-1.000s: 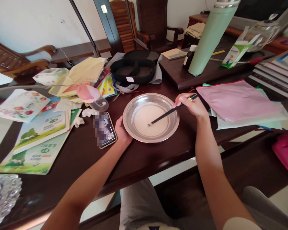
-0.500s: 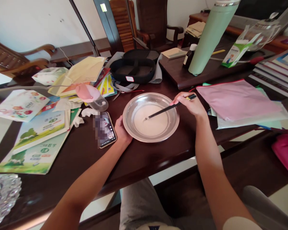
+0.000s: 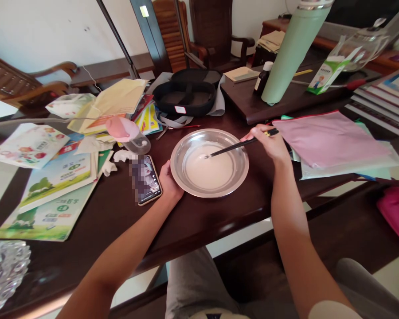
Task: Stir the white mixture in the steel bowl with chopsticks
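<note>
A shallow steel bowl (image 3: 240, 153) holding a white liquid (image 3: 209, 168) sits near the front edge of the dark wooden table (image 3: 199, 221). My right hand (image 3: 269, 141) is closed on a pair of black chopsticks (image 3: 239, 145), and their tips dip into the liquid at the bowl's far side. At the bowl's left rim rests my left hand (image 3: 169, 181), with its fingers hidden under the edge, steadying the bowl.
A phone (image 3: 145, 179) lies just left of my left hand. Books and papers (image 3: 58, 177) cover the table's left part, with a pink-lidded bottle (image 3: 128, 133) among them. A black case (image 3: 185, 95), a green flask (image 3: 291, 51) and pink folders (image 3: 329, 137) stand behind and right.
The chopstick tips have swept from the bowl's middle toward its far side, and my right hand has shifted slightly right and up. My left hand has stayed at the rim.
</note>
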Action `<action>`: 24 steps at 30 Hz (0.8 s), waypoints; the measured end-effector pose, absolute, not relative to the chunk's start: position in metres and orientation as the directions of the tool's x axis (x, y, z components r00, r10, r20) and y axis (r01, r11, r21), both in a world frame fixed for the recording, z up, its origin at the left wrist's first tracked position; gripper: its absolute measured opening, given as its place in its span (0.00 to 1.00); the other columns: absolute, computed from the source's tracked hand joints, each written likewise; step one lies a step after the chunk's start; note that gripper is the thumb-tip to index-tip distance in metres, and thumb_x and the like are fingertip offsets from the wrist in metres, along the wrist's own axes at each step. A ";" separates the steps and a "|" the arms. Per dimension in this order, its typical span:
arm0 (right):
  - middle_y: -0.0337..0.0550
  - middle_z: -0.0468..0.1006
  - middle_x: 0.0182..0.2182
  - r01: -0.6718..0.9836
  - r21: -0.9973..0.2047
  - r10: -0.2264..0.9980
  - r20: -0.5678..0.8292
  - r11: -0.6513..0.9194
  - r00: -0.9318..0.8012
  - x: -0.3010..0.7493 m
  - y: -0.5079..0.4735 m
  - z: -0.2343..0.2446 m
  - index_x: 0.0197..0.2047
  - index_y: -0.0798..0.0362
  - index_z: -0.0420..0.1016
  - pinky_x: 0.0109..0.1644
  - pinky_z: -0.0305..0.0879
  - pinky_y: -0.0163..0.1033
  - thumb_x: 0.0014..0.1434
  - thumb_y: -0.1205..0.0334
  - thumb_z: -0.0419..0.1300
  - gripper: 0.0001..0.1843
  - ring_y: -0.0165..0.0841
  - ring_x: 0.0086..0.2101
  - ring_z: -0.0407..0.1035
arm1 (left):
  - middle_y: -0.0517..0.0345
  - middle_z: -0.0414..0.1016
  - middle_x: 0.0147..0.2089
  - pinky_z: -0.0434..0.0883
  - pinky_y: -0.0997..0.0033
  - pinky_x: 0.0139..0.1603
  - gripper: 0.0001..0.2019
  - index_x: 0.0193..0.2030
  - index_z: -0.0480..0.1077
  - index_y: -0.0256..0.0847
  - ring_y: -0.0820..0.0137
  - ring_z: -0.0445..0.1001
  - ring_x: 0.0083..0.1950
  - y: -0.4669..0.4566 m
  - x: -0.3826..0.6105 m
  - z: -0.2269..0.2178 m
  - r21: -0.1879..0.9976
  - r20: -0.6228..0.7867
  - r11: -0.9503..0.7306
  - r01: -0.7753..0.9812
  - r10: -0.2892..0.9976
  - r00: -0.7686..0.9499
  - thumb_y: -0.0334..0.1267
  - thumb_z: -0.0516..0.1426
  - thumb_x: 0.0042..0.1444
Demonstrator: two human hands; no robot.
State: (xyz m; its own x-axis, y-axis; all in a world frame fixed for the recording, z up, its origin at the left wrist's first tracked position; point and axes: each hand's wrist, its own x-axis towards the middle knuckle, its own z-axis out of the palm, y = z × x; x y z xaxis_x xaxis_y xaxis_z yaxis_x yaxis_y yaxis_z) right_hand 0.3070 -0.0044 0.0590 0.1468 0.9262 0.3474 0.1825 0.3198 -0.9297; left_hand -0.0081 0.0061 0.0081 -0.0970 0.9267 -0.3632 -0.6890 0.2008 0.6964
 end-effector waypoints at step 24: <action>0.41 0.87 0.27 0.171 -0.928 0.936 0.345 0.330 0.065 0.303 -0.003 0.060 0.27 0.46 0.84 0.51 0.78 0.48 0.57 0.31 0.73 0.26 0.41 0.34 0.84 | 0.58 0.83 0.30 0.79 0.60 0.49 0.12 0.25 0.78 0.44 0.61 0.82 0.35 0.006 -0.009 0.008 0.698 -0.364 0.202 -0.687 0.926 -0.098 0.47 0.65 0.56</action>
